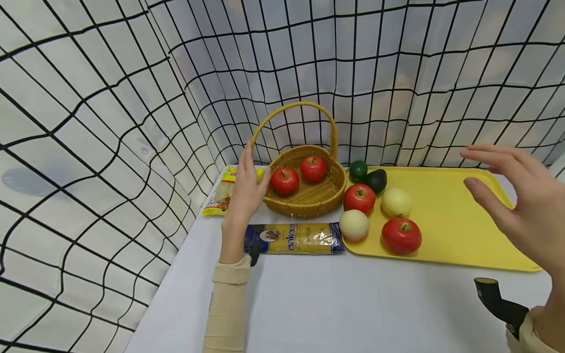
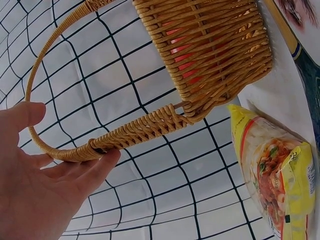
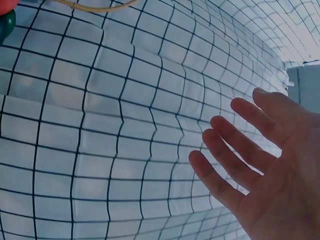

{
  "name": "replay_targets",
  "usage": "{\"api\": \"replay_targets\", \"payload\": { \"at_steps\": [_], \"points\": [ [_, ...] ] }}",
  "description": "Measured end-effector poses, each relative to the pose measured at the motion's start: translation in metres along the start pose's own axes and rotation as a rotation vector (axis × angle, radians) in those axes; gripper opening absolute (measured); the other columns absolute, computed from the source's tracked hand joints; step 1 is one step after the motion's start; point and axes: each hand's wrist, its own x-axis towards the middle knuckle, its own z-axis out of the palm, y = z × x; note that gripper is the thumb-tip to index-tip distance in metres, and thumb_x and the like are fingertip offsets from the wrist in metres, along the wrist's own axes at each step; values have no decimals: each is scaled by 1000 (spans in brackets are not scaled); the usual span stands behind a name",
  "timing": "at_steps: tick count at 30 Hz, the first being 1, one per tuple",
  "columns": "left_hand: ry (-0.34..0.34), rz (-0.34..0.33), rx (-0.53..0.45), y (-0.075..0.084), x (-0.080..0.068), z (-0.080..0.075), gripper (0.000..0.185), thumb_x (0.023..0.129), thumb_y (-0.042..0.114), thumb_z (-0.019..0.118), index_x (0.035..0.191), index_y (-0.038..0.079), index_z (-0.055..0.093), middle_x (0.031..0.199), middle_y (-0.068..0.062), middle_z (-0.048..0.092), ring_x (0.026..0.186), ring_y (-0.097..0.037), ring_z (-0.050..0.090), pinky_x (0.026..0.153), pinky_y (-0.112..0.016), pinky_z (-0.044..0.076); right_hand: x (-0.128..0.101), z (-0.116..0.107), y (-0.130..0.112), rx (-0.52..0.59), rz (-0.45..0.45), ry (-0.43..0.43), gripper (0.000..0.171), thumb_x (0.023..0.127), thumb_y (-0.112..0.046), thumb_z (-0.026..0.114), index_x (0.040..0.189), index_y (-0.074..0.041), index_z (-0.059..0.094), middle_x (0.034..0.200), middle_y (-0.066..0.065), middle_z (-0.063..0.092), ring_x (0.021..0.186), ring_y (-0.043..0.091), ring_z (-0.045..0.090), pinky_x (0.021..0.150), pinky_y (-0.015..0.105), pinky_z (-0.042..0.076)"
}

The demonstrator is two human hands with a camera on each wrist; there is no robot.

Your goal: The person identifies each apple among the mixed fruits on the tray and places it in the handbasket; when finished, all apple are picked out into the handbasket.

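**Left hand at the basket**

Your left hand (image 1: 245,192) rests with straight fingers against the wicker basket (image 1: 309,198) — grip released — near the surface's back-left corner. Your right hand (image 1: 525,206) hovers over the yellow tray (image 1: 454,230), fingers spread, holding nothing.

Tray's (image 1: 454,235) right half open; produce crowds left.

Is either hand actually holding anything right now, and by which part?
Nothing is gripped. The left hand rests open against the basket by the lower end of its handle; the right hand hangs open above the yellow tray.
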Motion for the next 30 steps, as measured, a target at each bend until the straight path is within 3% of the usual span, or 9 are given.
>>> {"api": "replay_targets", "payload": {
  "at_steps": [4, 7, 11, 15, 17, 19, 22, 25, 30],
  "points": [
    [-5, 6, -2, 2, 1, 0, 80, 108, 39, 49, 166, 28, -6, 175, -5, 8, 161, -30, 18, 128, -53, 29, -3, -11, 5, -29, 24, 32, 58, 107, -47, 49, 140, -1, 61, 134, 31, 60, 131, 30, 54, 108, -2, 24],
    [-5, 0, -3, 2, 2, 0, 81, 108, 39, 48, 166, 30, -7, 175, -6, 8, 161, -30, 19, 127, -54, 30, -5, -18, 3, -75, 53, 32, 60, 107, -50, 45, 142, -3, 59, 135, 33, 59, 121, 45, 50, 107, -1, 20],
    [-16, 2, -11, 3, 1, 3, 81, 108, 41, 48, 164, 35, -10, 174, -6, 9, 161, -31, 19, 127, -54, 31, -8, -20, 0, -79, 21, 37, 68, 106, -58, 41, 140, -3, 61, 131, 32, 62, 117, 44, 51, 108, 0, 21],
    [-39, 13, -11, 2, -2, 8, 81, 108, 42, 47, 165, 31, -9, 174, -8, 9, 161, -31, 19, 127, -54, 30, -13, -18, -4, -48, -10, 32, 74, 103, -64, 40, 136, -3, 64, 127, 31, 64, 124, 39, 55, 113, 2, 23],
    [-37, 12, -2, 1, -4, 9, 81, 108, 41, 48, 166, 29, -7, 174, -8, 9, 161, -31, 19, 127, -54, 30, -15, -16, -7, -32, -6, 4, 68, 103, -61, 45, 136, -4, 65, 128, 27, 65, 127, 36, 54, 116, 3, 23],
    [-24, 11, 10, 0, -4, 8, 82, 108, 40, 49, 166, 27, -6, 174, -8, 9, 161, -31, 19, 127, -54, 30, -16, -13, -9, -28, 20, -66, 55, 104, -50, 54, 139, -9, 63, 133, 23, 63, 128, 36, 53, 120, 9, 26],
    [-2, 18, 16, -2, -2, 5, 82, 108, 37, 50, 166, 27, -6, 174, -7, 9, 161, -31, 19, 127, -55, 29, -13, -4, -7, -10, 111, -253, 48, 100, -32, 66, 145, -15, 57, 146, 18, 54, 132, 40, 46, 123, 42, 39],
    [6, 26, 9, -3, 1, 3, 82, 108, 37, 50, 166, 28, -7, 174, -8, 8, 161, -31, 18, 127, -56, 28, -10, 4, 0, -13, 253, -491, 57, 100, -34, 67, 151, -20, 46, 158, 19, 38, 139, 44, 36, 104, 72, 40],
    [-3, 21, 8, -2, 2, 2, 84, 107, 37, 51, 166, 25, -8, 174, -10, 8, 161, -32, 18, 127, -56, 28, -9, 18, 14, -19, 372, -728, 69, 101, -51, 59, 156, -15, 38, 159, 26, 32, 143, 48, 31, 109, 73, 35]
  ]
}}
